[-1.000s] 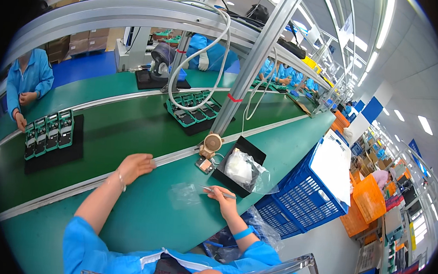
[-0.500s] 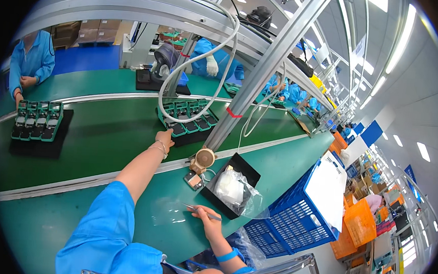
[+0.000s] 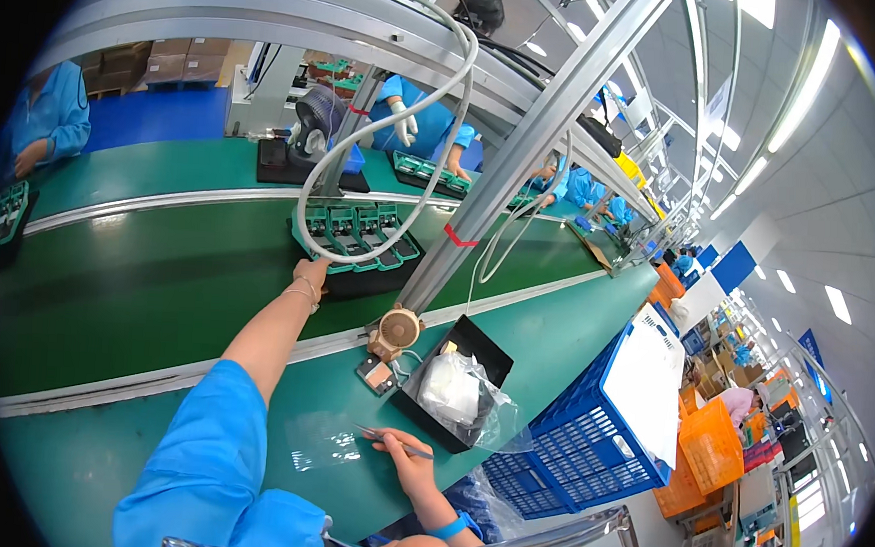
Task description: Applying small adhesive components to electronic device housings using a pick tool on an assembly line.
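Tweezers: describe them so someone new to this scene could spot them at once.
On the near green table, find the black box, then the right hand just this side of it. The tweezers are in that hand: slim, grey and pointed, unlike the clear sheet beside them.

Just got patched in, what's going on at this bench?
A person's left hand is stretched over the dark green belt, at the near left corner of a row of green-framed units on a black mat. The right hand holds metal tweezers above the green bench, beside a clear plastic sheet or bag. An open black box nearby holds clear plastic with white contents.
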`<move>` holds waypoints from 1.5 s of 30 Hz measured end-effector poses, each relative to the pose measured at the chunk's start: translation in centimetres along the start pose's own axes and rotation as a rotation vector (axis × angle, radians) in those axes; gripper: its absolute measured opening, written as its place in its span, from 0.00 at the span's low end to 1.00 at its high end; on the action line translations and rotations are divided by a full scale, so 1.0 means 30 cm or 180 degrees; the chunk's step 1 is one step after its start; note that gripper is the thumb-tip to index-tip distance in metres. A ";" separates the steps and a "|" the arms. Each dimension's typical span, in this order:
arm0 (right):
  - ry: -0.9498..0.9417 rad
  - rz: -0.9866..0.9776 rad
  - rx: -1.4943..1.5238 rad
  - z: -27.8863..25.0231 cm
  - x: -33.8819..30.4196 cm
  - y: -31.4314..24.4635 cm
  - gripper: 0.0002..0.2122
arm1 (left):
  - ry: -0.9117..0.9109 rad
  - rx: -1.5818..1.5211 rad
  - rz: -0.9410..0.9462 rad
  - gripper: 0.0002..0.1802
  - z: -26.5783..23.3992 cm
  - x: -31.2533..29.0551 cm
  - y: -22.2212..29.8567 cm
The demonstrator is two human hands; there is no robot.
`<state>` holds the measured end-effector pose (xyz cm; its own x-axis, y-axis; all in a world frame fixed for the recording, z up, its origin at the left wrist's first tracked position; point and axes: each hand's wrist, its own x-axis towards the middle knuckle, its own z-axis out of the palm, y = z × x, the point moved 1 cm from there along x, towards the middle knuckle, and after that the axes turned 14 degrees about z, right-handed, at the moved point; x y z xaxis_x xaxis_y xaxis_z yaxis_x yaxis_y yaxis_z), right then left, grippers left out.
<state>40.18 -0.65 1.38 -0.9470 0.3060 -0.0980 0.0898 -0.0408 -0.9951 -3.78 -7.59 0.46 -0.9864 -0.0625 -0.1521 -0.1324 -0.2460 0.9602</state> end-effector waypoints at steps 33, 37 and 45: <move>-0.0162 0.0068 -0.0933 0.137 -0.090 -0.124 0.11 | -0.1071 0.3704 0.0328 0.39 -1.909 -1.052 0.494; -0.0091 -0.1063 -0.1792 0.147 -0.112 -0.134 0.08 | -0.0385 0.5297 0.2324 0.21 -1.586 -1.092 0.544; -0.0043 -0.1433 -0.2101 0.172 -0.127 -0.137 0.07 | -0.3257 0.3207 0.4021 0.34 -0.858 -1.267 0.219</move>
<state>41.83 -6.57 5.89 -0.9390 0.1474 0.3109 -0.1421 0.6569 -0.7405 35.37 -31.74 6.50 -0.1618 0.8742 0.4579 0.9764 0.0745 0.2027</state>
